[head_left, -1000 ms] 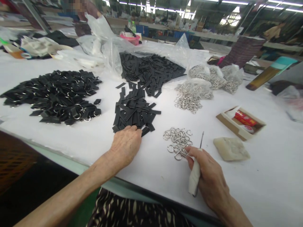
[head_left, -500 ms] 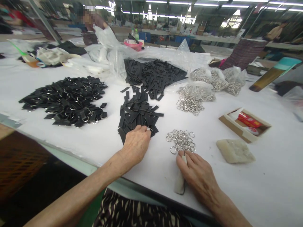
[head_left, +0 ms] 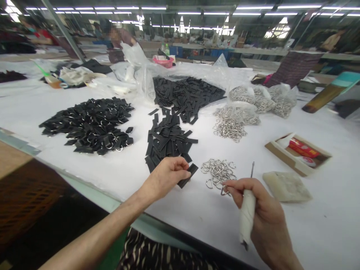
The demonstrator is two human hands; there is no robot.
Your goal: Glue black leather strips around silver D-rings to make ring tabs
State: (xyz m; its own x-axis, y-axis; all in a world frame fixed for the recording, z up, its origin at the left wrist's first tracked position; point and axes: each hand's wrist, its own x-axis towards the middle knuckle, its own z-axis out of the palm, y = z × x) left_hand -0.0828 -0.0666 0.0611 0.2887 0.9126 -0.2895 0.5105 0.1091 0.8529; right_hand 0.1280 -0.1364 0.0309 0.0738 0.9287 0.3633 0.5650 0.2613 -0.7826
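Observation:
Between the thumb and fingers of my left hand [head_left: 168,176] is a short black strip [head_left: 189,176], in front of a pile of similar strips [head_left: 167,137]. My right hand [head_left: 266,210] pinches a metal D-ring [head_left: 224,191] in its fingertips. The same hand grips a thin-shafted tool with a whitish wrapped handle [head_left: 247,215], its metal shaft pointing up; the exact kind of tip is too small to tell. Beside that hand lies a small heap of loose D-rings [head_left: 218,170].
Strips with rings attached form a pile [head_left: 90,125] at left. Farther back lie a larger strip heap [head_left: 188,92] and bagged rings [head_left: 239,112]. At right are a cardboard box [head_left: 298,155], a pale waxy-looking block [head_left: 287,186] and a teal-topped brown object [head_left: 329,92].
My left hand has come off the strip pile, moving right with one strip. My right hand has lifted the tool from the table and now pinches a D-ring. The view has shifted slightly.

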